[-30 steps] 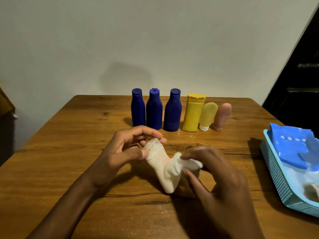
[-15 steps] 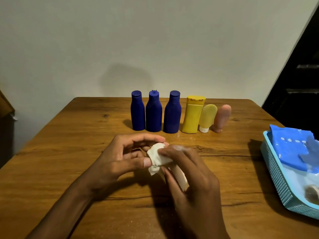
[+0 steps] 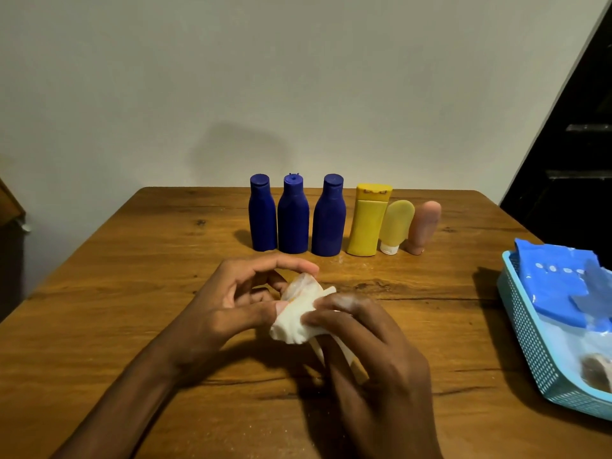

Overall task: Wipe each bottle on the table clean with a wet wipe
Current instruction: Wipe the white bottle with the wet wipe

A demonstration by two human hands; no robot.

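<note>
My left hand (image 3: 228,306) grips the upper end of a small cream tube bottle (image 3: 299,288) above the table's middle. My right hand (image 3: 367,352) pinches a white wet wipe (image 3: 291,324) wrapped round the tube's body; the tube's lower end shows under my fingers. At the back stand three dark blue bottles (image 3: 293,220), a yellow bottle (image 3: 367,223), a pale yellow tube (image 3: 395,225) on its white cap and a pink tube (image 3: 424,226), all upright in one row.
A light blue mesh basket (image 3: 530,339) sits at the table's right edge, holding a blue wet-wipe pack (image 3: 556,286) and a crumpled used wipe (image 3: 596,376). The wooden table (image 3: 132,293) meets a plain wall behind; a dark opening is at far right.
My right hand has slid the wipe up the tube from its lower half toward my left hand, covering most of it. The left hand keeps its grip.
</note>
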